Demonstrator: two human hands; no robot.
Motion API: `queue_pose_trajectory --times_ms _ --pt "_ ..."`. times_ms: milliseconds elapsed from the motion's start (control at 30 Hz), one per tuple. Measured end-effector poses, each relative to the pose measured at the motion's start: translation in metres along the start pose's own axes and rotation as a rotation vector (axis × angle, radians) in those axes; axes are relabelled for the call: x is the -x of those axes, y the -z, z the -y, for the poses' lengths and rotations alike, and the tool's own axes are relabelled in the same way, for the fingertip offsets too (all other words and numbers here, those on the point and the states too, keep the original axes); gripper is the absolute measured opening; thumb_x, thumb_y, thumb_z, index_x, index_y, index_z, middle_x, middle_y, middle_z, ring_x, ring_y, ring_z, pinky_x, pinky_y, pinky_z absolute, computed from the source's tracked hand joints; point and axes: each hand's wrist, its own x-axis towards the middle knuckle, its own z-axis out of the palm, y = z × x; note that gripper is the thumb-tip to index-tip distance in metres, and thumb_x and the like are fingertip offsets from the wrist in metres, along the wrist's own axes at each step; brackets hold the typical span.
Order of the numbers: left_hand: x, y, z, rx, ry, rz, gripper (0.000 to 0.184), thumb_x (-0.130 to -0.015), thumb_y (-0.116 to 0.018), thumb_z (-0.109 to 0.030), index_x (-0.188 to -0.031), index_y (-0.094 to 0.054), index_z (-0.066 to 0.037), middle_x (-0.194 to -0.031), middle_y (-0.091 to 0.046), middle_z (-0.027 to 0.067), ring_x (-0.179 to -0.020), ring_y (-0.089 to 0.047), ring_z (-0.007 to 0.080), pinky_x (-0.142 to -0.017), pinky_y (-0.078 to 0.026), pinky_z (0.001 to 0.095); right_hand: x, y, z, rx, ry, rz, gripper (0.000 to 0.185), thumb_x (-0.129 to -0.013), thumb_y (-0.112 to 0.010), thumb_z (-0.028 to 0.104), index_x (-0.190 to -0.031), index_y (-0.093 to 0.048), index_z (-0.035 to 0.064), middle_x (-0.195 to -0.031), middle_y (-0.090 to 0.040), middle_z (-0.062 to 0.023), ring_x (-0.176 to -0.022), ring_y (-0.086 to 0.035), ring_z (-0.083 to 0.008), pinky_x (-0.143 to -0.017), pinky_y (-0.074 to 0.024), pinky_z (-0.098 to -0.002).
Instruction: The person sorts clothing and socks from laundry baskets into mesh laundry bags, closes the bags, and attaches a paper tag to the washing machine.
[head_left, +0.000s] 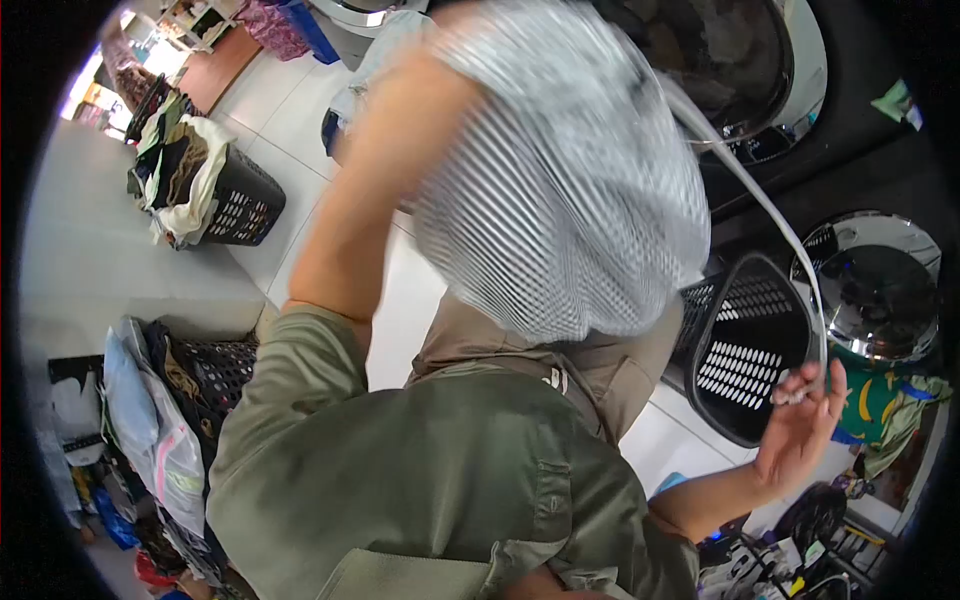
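A large grey-and-white striped cloth [560,210] billows in front of my lap, blurred by motion; I cannot tell what kind of garment or linen it is. My left forearm is raised along its left side. My left hand [455,25] is at the top of the view, smeared and partly behind the cloth, so its fingers do not show. Out to the right, my right hand [800,425] pinches the end of a long white strip [760,195] that runs up in an arc to the cloth.
Beside my right hand stands a black perforated basket [750,350]. Round-doored machines [870,285] line the right side. A black basket heaped with clothes [245,200] is at the upper left, with more bagged laundry [165,430] below it. A green cloth [875,405] lies at the right.
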Motion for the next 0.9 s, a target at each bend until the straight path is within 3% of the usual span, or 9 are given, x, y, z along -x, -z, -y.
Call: queue_pose_trajectory --times_ms 167,233,300,367,467,567,700,800,900 --pt "-0.062 0.065 0.051 1.209 0.824 -0.7 0.037 -0.083 -0.05 -0.016 -0.115 -0.05 0.003 -0.103 -0.057 0.0118 -0.088 -0.056 0.0198 -0.076 -0.046 0.029 -0.024 -0.009 -0.041 -0.001 -0.101 -0.016 0.044 -0.083 -0.051 0.017 -0.121 -0.038 -0.0023 -0.107 -0.05 -0.0162 -0.091 -0.052 -0.0214 -0.076 -0.0442 -0.0307" --pt "-0.04 0.041 0.099 0.384 1.028 -0.408 0.042 -0.08 -0.055 -0.02 -0.116 -0.05 0.0 -0.103 -0.057 0.012 -0.09 -0.054 0.0196 -0.073 -0.046 0.0288 -0.033 -0.009 -0.059 0.046 -0.125 -0.009 0.04 -0.083 -0.05 0.016 -0.117 -0.042 -0.0024 -0.105 -0.052 -0.0156 -0.093 -0.053 -0.0211 -0.077 -0.0441 -0.0303" --pt "-0.01 0.005 0.132 0.33 0.98 -0.05 0.04 -0.076 -0.06 -0.023 -0.114 -0.052 -0.012 -0.117 -0.049 0.0129 -0.099 -0.05 0.028 -0.078 -0.042 0.0393 -0.043 -0.013 -0.08 0.051 -0.182 -0.101 0.037 -0.082 -0.051 0.014 -0.115 -0.045 -0.0032 -0.105 -0.053 -0.0146 -0.092 -0.053 -0.0198 -0.077 -0.0438 -0.03" --pt "0.037 -0.065 0.176 0.152 0.438 -0.104 0.062 -0.076 -0.064 -0.032 -0.125 -0.04 -0.003 -0.121 -0.046 0.0193 -0.115 -0.042 0.0327 -0.096 -0.033 0.0371 -0.059 -0.013 -0.117 0.174 -0.26 -0.202 0.036 -0.08 -0.054 0.013 -0.113 -0.048 -0.0001 -0.107 -0.053 -0.0128 -0.091 -0.054 -0.0193 -0.078 -0.0431 -0.0298" --pt "0.105 -0.189 0.209 -0.255 0.573 0.14 0.072 -0.07 -0.05 -0.062 -0.128 -0.037 -0.021 -0.13 -0.039 0.0086 -0.119 -0.037 0.0321 -0.087 -0.028 0.0596 -0.068 -0.019 -0.22 0.564 -0.398 -0.045 0.047 -0.072 -0.063 0.018 -0.115 -0.048 0.0053 -0.108 -0.052 -0.0113 -0.095 -0.052 -0.0217 -0.081 -0.0411 -0.0295" --pt "0.117 -0.23 0.193 -0.564 0.753 0.247 0.069 -0.072 -0.042 -0.068 -0.125 -0.041 -0.025 -0.13 -0.041 0.0014 -0.117 -0.04 0.0275 -0.083 -0.031 0.063 -0.054 -0.055 -0.33 1.138 -0.855 0.416 0.076 -0.063 -0.069 0.024 -0.129 -0.033 0.0179 -0.139 -0.014 -0.0194 -0.124 -0.026 -0.0372 -0.093 -0.0372 -0.0416" --pt "0.153 -0.241 0.246 -0.255 0.665 0.096 0.069 -0.074 -0.046 -0.061 -0.126 -0.042 -0.016 -0.126 -0.046 0.005 -0.112 -0.046 0.0238 -0.083 -0.037 0.0538 -0.02 -0.079 -0.395 1.433 -1.088 0.244 0.085 -0.071 -0.063 0.014 -0.137 -0.01 0.0252 -0.142 0.01 -0.0167 -0.129 -0.008 -0.0403 -0.093 -0.0352 -0.048" --pt "0.131 -0.226 0.226 -0.365 0.723 0.215 0.069 -0.074 -0.051 -0.056 -0.125 -0.041 -0.011 -0.127 -0.045 0.008 -0.112 -0.046 0.0267 -0.086 -0.038 0.0469 -0.013 -0.049 -0.442 1.333 -1.1 0.125 0.06 -0.077 -0.054 0.008 -0.128 -0.027 0.0198 -0.134 -0.023 -0.0246 -0.121 -0.024 -0.0415 -0.092 -0.0362 -0.0467" --pt "0.118 -0.204 0.22 -0.398 0.705 0.421 0.066 -0.073 -0.056 -0.05 -0.125 -0.042 -0.011 -0.128 -0.044 0.01 -0.113 -0.045 0.0282 -0.088 -0.037 0.0423 -0.022 -0.048 -0.44 1.323 -0.966 0.342 0.035 -0.079 -0.051 0.023 -0.111 -0.051 0.0103 -0.107 -0.058 -0.0129 -0.094 -0.058 -0.0214 -0.078 -0.0461 -0.0388"
